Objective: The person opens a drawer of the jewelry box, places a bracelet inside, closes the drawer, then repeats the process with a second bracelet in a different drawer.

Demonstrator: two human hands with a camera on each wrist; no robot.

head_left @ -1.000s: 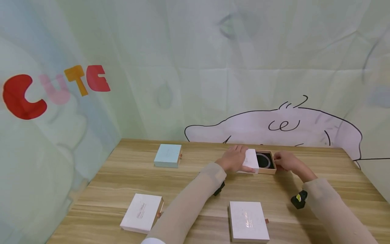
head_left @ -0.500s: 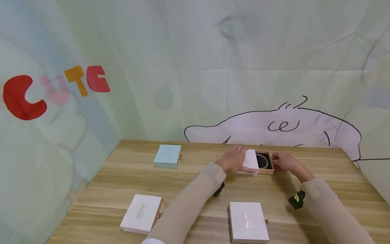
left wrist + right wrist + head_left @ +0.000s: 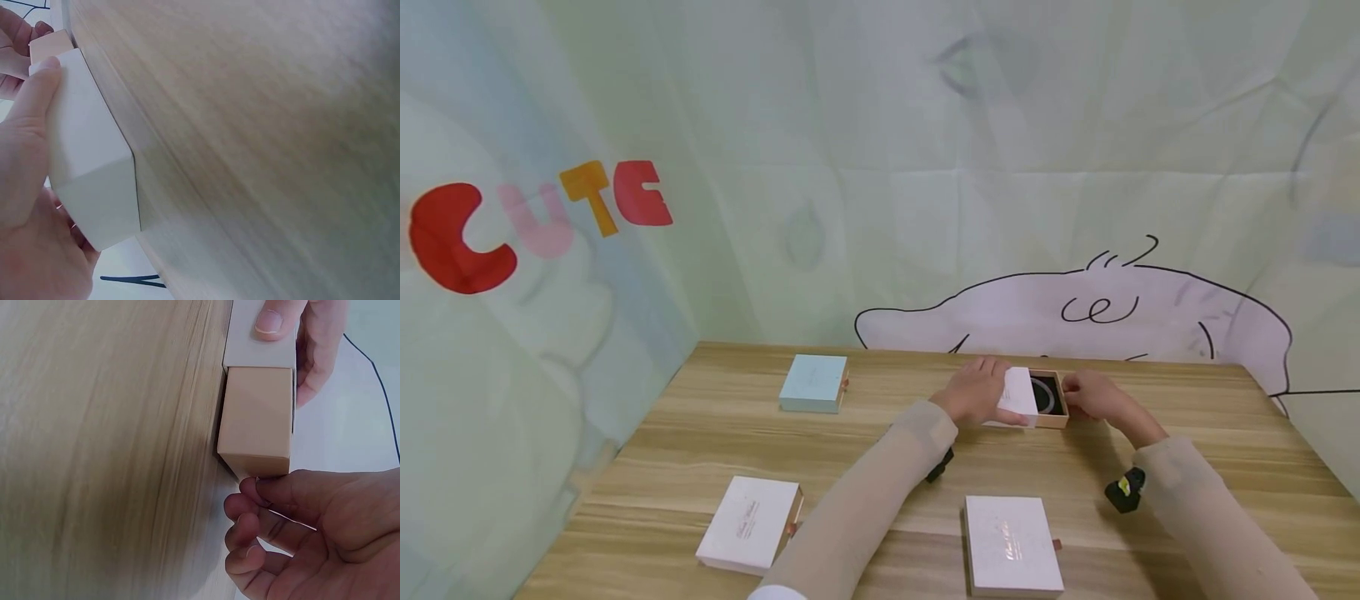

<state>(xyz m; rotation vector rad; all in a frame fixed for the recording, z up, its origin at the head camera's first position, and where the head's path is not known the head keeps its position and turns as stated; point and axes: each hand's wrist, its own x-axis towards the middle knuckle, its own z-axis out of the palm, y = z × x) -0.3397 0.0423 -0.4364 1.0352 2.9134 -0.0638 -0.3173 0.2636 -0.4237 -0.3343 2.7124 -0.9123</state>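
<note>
Toward the table's back, a white gift-box sleeve (image 3: 1018,392) has its copper-edged drawer (image 3: 1051,422) partly out on the right. Inside the drawer's black lining lies a greyish bangle (image 3: 1051,395), its left part covered by the sleeve. My left hand (image 3: 977,390) grips the sleeve, thumb along the near side, as the left wrist view shows, with other fingers behind. At the drawer's outer end is my right hand (image 3: 1096,396). In the right wrist view its thumb and index finger pinch together against that end (image 3: 262,464), other fingers curled; any tab between them is hidden.
A light blue box (image 3: 814,382) stands at the back left. Two more white boxes lie nearer, one at left (image 3: 751,523) and one at centre right (image 3: 1011,543), with small reddish tabs on their right sides. A printed curtain hangs behind the wooden table (image 3: 880,475).
The right hand has moved left with the drawer, which slides further into the sleeve, so less of the bangle shows. The left hand and sleeve have stayed put.
</note>
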